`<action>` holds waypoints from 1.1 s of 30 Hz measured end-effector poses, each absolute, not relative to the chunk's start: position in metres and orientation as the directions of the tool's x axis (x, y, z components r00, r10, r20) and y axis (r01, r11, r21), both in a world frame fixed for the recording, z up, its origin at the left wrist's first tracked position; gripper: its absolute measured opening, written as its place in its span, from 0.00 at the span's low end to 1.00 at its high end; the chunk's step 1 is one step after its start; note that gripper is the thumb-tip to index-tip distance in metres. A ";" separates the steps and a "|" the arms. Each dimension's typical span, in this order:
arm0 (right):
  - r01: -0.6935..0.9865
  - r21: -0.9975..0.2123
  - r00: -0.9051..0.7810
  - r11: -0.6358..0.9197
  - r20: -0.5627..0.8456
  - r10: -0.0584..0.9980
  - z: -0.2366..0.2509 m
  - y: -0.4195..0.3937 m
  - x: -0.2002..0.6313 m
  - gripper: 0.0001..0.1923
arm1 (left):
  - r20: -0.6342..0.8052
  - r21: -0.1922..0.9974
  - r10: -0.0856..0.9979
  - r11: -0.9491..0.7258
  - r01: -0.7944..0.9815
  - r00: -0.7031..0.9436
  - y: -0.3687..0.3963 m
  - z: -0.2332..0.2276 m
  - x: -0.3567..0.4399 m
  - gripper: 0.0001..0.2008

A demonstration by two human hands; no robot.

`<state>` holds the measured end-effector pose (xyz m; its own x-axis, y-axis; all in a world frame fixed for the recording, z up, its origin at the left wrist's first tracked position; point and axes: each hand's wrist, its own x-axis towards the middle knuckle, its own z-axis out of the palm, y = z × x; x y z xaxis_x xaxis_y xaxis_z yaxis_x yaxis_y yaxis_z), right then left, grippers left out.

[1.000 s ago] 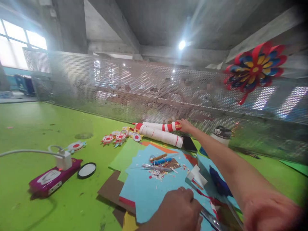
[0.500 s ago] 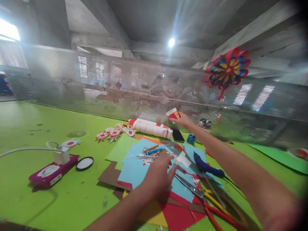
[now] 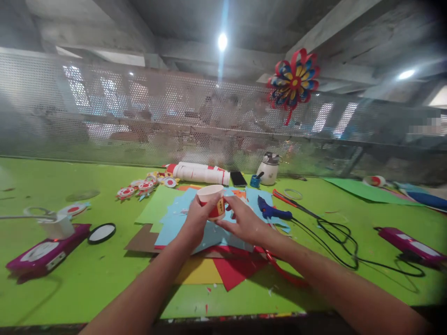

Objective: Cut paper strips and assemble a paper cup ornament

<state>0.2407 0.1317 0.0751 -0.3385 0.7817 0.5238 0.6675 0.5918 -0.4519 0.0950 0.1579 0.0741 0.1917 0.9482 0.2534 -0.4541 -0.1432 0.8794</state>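
Observation:
A small paper cup with a white rim and red band is held upright between both my hands over a pile of coloured paper sheets. My left hand wraps its left side; my right hand pinches its right side. Behind the pile lie stacked white and red paper cups on their side, and several round red-and-white paper ornaments.
A blue glue gun with a black cable lies right of the papers. A purple power strip and round black lid sit at left, another purple strip at right. A perforated metal screen carries a paper flower.
My right hand lifted one cup from the far stack and brought it back to me. My left hand left the papers and joined it on the cup. The view swung right.

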 end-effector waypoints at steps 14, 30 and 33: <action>0.489 -0.646 -0.271 0.586 0.526 0.806 0.075 0.099 0.282 0.10 | 0.133 0.941 0.776 -0.293 0.166 0.617 0.147 0.063 0.098 0.33; 0.440 -0.721 -0.103 0.535 0.552 0.828 0.065 0.111 0.291 0.09 | 0.529 0.797 0.800 -0.583 0.157 0.284 0.156 0.061 0.100 0.28; 0.461 -0.654 -0.120 0.600 0.625 0.772 0.063 0.110 0.287 0.09 | 0.395 0.918 0.878 -0.386 -0.087 0.271 0.157 0.062 0.102 0.26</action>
